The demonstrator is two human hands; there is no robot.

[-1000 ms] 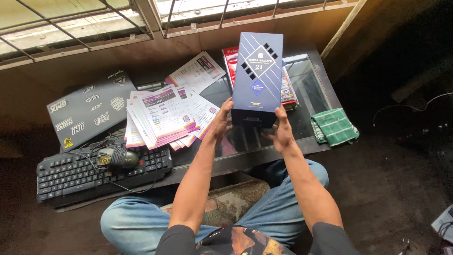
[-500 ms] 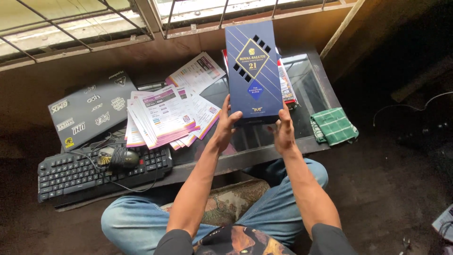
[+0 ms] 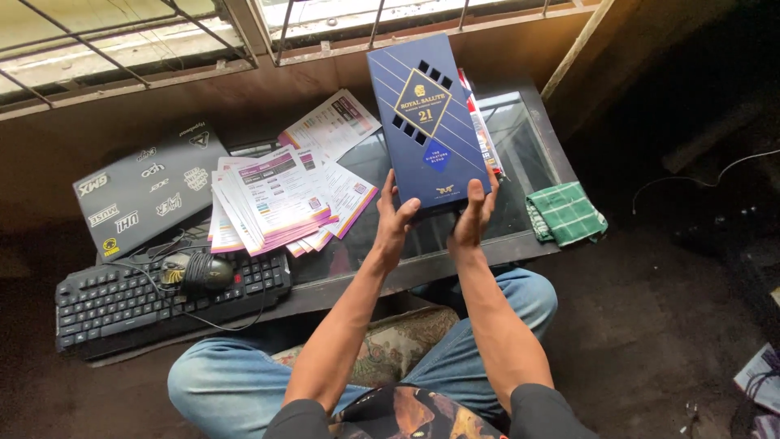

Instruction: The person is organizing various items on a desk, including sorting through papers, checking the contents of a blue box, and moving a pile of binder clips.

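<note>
Barred window light falls across a low, dark glass tabletop (image 3: 520, 130) set against a brown wall, with a seated person in blue jeans looking down at it. At far left lies a closed grey laptop covered in stickers (image 3: 146, 187), and in front of it a black keyboard (image 3: 162, 301) with a black computer mouse (image 3: 199, 272) resting on its keys, its cable trailing off the edge. Next comes a fanned stack of white and purple printed leaflets (image 3: 272, 199), spread loosely over the glass. At centre, both hands hold up a tall navy-blue cardboard box with a gold diamond emblem (image 3: 426, 114), tilted leftward and raised clear of the tabletop. The left hand (image 3: 394, 219) curls its grip around the box's lower left corner, thumb on the front face; the right hand (image 3: 471, 211) cups the bottom right, fingers closed against the face. A red printed carton (image 3: 487, 146) peeks out behind the box. At right, a folded green checked cloth (image 3: 565, 215) sits near the tabletop's edge. Held only by its base, the tall box looks top-heavy; a slackened grip could tip it onto the glass or scatter the leaflets.
</note>
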